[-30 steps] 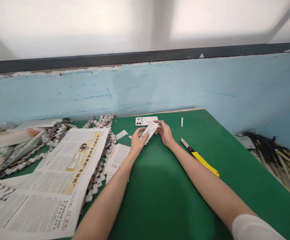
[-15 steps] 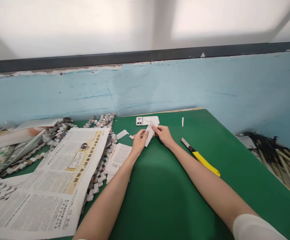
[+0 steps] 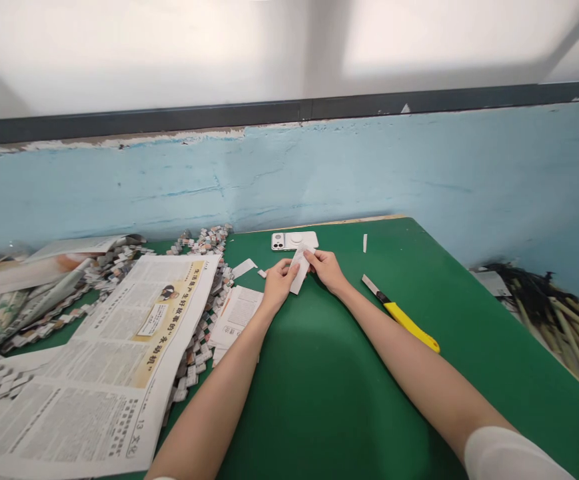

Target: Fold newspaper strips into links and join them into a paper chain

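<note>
A small strip of printed paper [image 3: 300, 272] is held between both hands above the green table. My left hand [image 3: 278, 283] pinches its left edge, thumb on top. My right hand [image 3: 325, 268] grips the upper right part of the same strip. Just behind the strip lies a white phone [image 3: 289, 241], face down. To the left of my left hand rest a stack of cut newspaper pieces [image 3: 236, 313] and a white paper scrap [image 3: 244, 268].
A yellow knife [image 3: 409, 325] with its blade out lies beside my right forearm. A thin strip [image 3: 365, 243] is near the back. Newspaper sheets [image 3: 104, 360] and many folded paper pieces [image 3: 202, 343] cover the left. Sticks [image 3: 569, 327] lie beyond the right edge.
The paper strip has tilted slightly between my fingers. Both hands have otherwise kept nearly the same place and grip.
</note>
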The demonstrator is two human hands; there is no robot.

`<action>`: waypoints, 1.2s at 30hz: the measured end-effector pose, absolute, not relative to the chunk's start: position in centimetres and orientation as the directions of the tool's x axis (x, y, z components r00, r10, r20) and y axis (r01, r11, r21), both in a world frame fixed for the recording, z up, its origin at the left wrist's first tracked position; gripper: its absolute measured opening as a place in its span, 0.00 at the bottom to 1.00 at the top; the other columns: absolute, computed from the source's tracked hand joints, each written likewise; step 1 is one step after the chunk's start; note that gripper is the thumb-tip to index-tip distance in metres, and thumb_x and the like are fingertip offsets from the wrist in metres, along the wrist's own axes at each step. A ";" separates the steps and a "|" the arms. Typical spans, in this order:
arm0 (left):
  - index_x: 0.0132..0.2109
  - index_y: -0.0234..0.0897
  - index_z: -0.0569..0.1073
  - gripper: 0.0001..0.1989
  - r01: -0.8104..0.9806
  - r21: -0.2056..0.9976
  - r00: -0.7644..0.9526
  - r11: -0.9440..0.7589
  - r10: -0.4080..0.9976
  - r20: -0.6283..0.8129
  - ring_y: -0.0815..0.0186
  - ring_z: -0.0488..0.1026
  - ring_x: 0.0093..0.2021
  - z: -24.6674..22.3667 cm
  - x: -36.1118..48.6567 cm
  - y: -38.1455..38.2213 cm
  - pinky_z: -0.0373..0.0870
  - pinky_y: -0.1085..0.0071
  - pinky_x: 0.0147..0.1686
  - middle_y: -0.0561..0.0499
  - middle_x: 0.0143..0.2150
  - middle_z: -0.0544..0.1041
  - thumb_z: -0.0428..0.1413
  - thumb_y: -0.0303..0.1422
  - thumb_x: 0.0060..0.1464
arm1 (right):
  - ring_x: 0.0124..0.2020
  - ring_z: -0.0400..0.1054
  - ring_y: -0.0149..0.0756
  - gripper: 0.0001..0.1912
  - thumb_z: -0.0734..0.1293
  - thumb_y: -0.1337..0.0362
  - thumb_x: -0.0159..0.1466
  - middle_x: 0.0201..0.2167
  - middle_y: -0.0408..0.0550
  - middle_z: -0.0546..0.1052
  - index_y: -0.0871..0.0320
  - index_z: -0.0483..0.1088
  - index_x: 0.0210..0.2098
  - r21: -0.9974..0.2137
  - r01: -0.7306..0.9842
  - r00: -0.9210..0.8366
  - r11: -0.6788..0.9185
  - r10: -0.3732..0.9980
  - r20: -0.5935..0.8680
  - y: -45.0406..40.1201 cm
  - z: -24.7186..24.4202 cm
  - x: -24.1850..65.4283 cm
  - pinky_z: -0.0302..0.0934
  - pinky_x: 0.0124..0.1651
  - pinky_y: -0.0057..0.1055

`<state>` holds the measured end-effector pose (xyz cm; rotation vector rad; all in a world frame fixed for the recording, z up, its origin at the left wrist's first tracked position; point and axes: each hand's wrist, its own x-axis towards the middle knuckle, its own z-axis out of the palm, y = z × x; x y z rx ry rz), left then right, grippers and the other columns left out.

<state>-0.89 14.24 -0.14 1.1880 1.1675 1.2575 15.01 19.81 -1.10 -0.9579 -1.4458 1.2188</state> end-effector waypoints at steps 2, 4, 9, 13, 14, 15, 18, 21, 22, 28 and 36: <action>0.43 0.36 0.77 0.22 -0.051 0.998 -0.017 -0.029 0.999 0.028 0.61 0.78 0.29 -0.2 -0.9 14.3 0.69 0.71 0.27 0.47 0.32 0.83 0.65 0.50 0.53 | 0.20 0.58 0.31 0.30 0.69 0.37 0.62 0.17 0.42 0.70 0.56 0.71 0.21 -0.982 -0.022 -0.214 0.186 0.959 0.186 19.8 -1.1 15.0 0.52 0.26 0.30; 0.43 0.36 0.77 0.22 -0.057 0.998 -0.021 -0.027 0.999 0.026 0.60 0.79 0.29 -0.2 -0.8 14.3 0.69 0.71 0.27 0.47 0.32 0.83 0.65 0.50 0.52 | 0.20 0.58 0.31 0.30 0.69 0.36 0.62 0.17 0.42 0.70 0.56 0.71 0.21 -0.982 -0.018 -0.214 0.187 0.959 0.187 19.8 -1.0 15.0 0.52 0.26 0.30; 0.43 0.37 0.77 0.21 -0.060 0.998 -0.018 -0.021 1.000 0.020 0.59 0.80 0.30 0.0 -0.8 14.2 0.71 0.70 0.28 0.47 0.32 0.83 0.66 0.49 0.52 | 0.21 0.58 0.31 0.30 0.69 0.36 0.62 0.17 0.42 0.69 0.56 0.70 0.21 -0.981 -0.011 -0.218 0.193 0.957 0.191 19.8 -0.9 15.1 0.52 0.26 0.30; 0.44 0.37 0.77 0.22 -0.053 0.998 -0.014 -0.016 1.000 0.016 0.60 0.79 0.29 -0.2 -0.8 14.3 0.70 0.71 0.27 0.46 0.32 0.83 0.63 0.51 0.55 | 0.21 0.58 0.32 0.30 0.68 0.37 0.63 0.18 0.43 0.70 0.56 0.70 0.21 -0.979 -0.006 -0.214 0.202 0.956 0.199 19.8 -1.1 15.1 0.53 0.27 0.30; 0.44 0.36 0.77 0.22 -0.051 0.999 -0.016 -0.017 1.000 0.016 0.60 0.79 0.29 -0.3 -0.8 14.4 0.70 0.71 0.27 0.47 0.32 0.83 0.62 0.52 0.56 | 0.21 0.58 0.32 0.30 0.68 0.37 0.63 0.18 0.43 0.70 0.56 0.70 0.21 -0.979 -0.004 -0.212 0.204 0.956 0.200 19.8 -1.1 15.0 0.53 0.27 0.30; 0.44 0.36 0.77 0.22 -0.047 0.999 -0.020 -0.020 1.000 0.020 0.61 0.78 0.28 -0.4 -0.8 14.5 0.69 0.71 0.27 0.47 0.31 0.82 0.61 0.52 0.57 | 0.21 0.58 0.32 0.30 0.68 0.37 0.63 0.18 0.43 0.70 0.56 0.70 0.21 -0.979 -0.002 -0.211 0.205 0.957 0.201 19.8 -1.1 15.0 0.53 0.27 0.30; 0.43 0.36 0.78 0.22 -0.031 0.999 -0.034 -0.042 0.999 0.040 0.63 0.75 0.26 -0.7 -0.9 14.7 0.66 0.72 0.25 0.48 0.29 0.81 0.59 0.52 0.59 | 0.21 0.58 0.32 0.30 0.68 0.37 0.63 0.18 0.43 0.69 0.56 0.69 0.21 -0.979 0.001 -0.208 0.204 0.957 0.199 19.8 -1.1 15.0 0.52 0.26 0.30; 0.42 0.36 0.78 0.21 -0.026 0.999 -0.034 -0.047 0.998 0.046 0.64 0.74 0.25 -0.8 -0.9 14.8 0.66 0.73 0.24 0.48 0.29 0.82 0.59 0.51 0.59 | 0.21 0.58 0.32 0.30 0.68 0.36 0.62 0.18 0.42 0.69 0.56 0.69 0.21 -0.980 0.003 -0.205 0.201 0.959 0.196 19.8 -1.1 15.0 0.52 0.26 0.31; 0.43 0.36 0.78 0.21 -0.029 0.999 -0.032 -0.045 0.999 0.044 0.63 0.74 0.25 -0.8 -0.9 14.8 0.66 0.72 0.24 0.48 0.29 0.82 0.59 0.51 0.59 | 0.21 0.58 0.32 0.30 0.68 0.36 0.62 0.18 0.42 0.69 0.56 0.69 0.21 -0.980 0.004 -0.205 0.201 0.959 0.196 19.8 -1.1 15.0 0.52 0.26 0.31; 0.44 0.36 0.78 0.21 -0.040 0.998 -0.018 -0.038 0.999 0.038 0.62 0.76 0.27 -0.9 -1.0 14.8 0.68 0.72 0.26 0.48 0.29 0.82 0.59 0.51 0.59 | 0.21 0.57 0.32 0.31 0.68 0.36 0.63 0.17 0.42 0.68 0.56 0.68 0.21 -0.979 0.000 -0.210 0.206 0.957 0.201 19.6 -0.8 14.9 0.51 0.26 0.31; 0.44 0.36 0.78 0.21 -0.029 0.999 -0.013 -0.045 0.999 0.045 0.62 0.77 0.28 -0.9 -0.9 14.7 0.69 0.71 0.27 0.47 0.30 0.82 0.60 0.51 0.58 | 0.21 0.56 0.31 0.30 0.68 0.37 0.63 0.18 0.42 0.67 0.56 0.68 0.22 -0.982 -0.025 -0.161 0.187 0.969 0.189 19.8 -1.2 15.0 0.49 0.26 0.31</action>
